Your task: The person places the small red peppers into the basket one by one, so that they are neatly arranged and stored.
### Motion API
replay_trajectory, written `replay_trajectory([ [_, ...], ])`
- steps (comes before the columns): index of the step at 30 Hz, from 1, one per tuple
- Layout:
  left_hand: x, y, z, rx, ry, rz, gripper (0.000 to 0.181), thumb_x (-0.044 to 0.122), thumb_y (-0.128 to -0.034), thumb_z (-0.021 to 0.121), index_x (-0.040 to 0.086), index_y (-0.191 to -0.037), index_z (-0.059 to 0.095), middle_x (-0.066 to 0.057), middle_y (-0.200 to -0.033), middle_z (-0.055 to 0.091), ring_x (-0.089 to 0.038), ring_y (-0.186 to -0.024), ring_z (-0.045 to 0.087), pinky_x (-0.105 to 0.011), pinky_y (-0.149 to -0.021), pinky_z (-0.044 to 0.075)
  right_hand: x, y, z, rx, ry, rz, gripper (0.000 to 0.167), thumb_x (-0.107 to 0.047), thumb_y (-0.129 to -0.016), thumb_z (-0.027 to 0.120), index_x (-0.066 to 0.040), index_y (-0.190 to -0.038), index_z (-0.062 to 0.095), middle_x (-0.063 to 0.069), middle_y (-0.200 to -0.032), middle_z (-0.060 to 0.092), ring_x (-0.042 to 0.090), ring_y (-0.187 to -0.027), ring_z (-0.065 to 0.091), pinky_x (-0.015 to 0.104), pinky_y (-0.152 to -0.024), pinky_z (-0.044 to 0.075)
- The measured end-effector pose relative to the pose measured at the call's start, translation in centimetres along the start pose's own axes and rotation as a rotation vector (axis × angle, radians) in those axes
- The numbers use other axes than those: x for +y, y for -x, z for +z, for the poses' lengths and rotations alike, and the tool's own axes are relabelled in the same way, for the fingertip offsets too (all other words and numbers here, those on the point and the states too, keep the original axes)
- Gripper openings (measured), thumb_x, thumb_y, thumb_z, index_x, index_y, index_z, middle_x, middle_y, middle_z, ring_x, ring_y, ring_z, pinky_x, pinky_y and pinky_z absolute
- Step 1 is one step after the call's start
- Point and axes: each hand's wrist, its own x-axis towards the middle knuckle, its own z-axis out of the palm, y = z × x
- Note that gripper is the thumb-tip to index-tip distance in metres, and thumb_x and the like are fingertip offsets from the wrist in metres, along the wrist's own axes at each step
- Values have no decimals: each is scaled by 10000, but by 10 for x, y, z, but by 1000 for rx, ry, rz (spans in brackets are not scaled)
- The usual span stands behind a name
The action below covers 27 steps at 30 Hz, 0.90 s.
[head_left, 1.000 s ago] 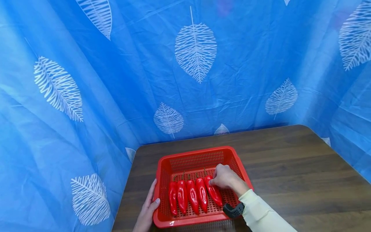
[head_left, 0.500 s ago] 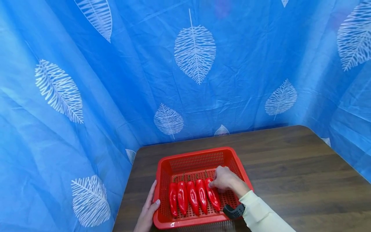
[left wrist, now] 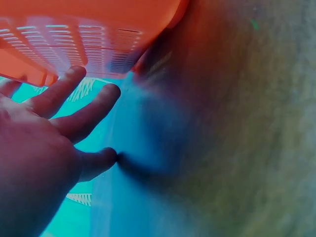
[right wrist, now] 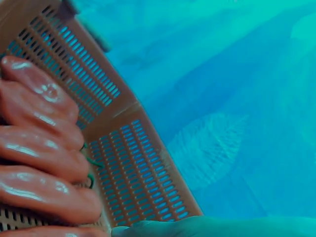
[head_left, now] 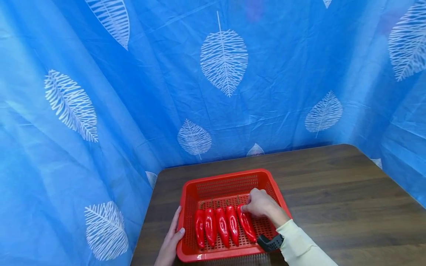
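Note:
A red plastic basket with slotted walls stands on the table. Inside it, several glossy red chili peppers lie side by side in a row, stems toward the far wall. My right hand reaches in over the right rim and pinches the upper part of the rightmost red chili pepper; its fingertips are partly hidden. At the left rim rests my left hand, thumb near the edge. In the left wrist view its spread fingers lie along the outer wall of the basket.
The dark wooden table extends to the right of the basket. A blue curtain with white leaf prints hangs behind and to the left. A black wrist strap sits on my right wrist, close to the basket's near right corner.
The rightmost chili pepper has shifted slightly toward the near side, with small turns, under my right hand. My left hand stays at the basket's left side.

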Motion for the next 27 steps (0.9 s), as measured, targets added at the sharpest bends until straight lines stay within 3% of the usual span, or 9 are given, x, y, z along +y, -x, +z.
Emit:
replay_trajectory([
  [5, -1, -4, 1, -12, -17, 30, 765, 274, -1184, 399, 264, -1772, -90, -196, -1836, -124, -483, -1629, 172, -317, -1148, 498, -1, 1, -8, 32, -15, -25, 358, -290, -947, 864, -98, -672, 738, 26, -570, 620, 138, -526, 524, 238, -500, 415],
  [8, -2, -6, 2, -20, -20, 32, 767, 270, -1185, 393, 253, -1770, -103, -196, -1836, -132, -503, -1640, 131, -346, -1174, 500, 1, 4, -20, 34, -56, -66, 236, -294, -946, 861, -87, -842, 811, 17, -658, 678, 143, -600, 574, 265, -544, 466],
  [10, -2, -6, 2, -10, -29, 33, 783, 268, -1183, 397, 230, -1765, -126, -246, -1830, -68, -524, -1631, 183, -400, -1184, 515, 5, 8, -31, 23, -103, -110, 242, -291, -949, 858, -59, -1013, 833, 19, -765, 738, 155, -678, 633, 292, -594, 529],
  [13, -3, -3, 2, 35, -61, 10, 800, 320, -1188, 395, 190, -1755, -154, -339, -1786, 104, -525, -1575, 367, -475, -1154, 561, 16, 18, -51, -6, -197, -169, 397, -276, -961, 848, -16, -1254, 785, 44, -943, 795, 182, -794, 717, 351, -700, 635],
  [17, 1, 2, 0, 146, -134, -27, 806, 392, -1189, 398, 119, -1756, -105, -385, -1701, 290, -502, -1480, 520, -530, -1110, 594, 33, 32, -80, -34, -285, -237, 446, -255, -997, 809, 16, -1343, 732, 90, -1075, 803, 228, -899, 768, 400, -775, 686],
  [20, 10, 3, 0, 278, -264, -24, 764, 396, -1179, 455, 110, -1767, 60, -328, -1666, 418, -490, -1460, 545, -573, -1121, 577, 47, 43, -103, 15, -270, -282, 431, -253, -1030, 774, 13, -1364, 720, 107, -1127, 808, 224, -954, 787, 348, -777, 687],
  [23, 26, 5, 0, 438, -487, -8, 700, 412, -1147, 550, 159, -1737, 271, -222, -1606, 558, -440, -1440, 581, -611, -1150, 543, 60, 51, -124, 160, -160, -324, 370, -295, -1047, 762, -48, -1322, 761, 71, -1116, 823, 142, -946, 779, 275, -749, 661],
  [27, 52, 12, -5, 610, -776, 137, 576, 327, -1110, 651, 138, -1631, 496, -159, -1494, 677, -390, -1364, 647, -634, -1140, 535, 76, 59, -150, 404, 16, -358, 276, -338, -1040, 774, -140, -1229, 816, 50, -1110, 834, -9, -898, 703, 210, -709, 593],
])
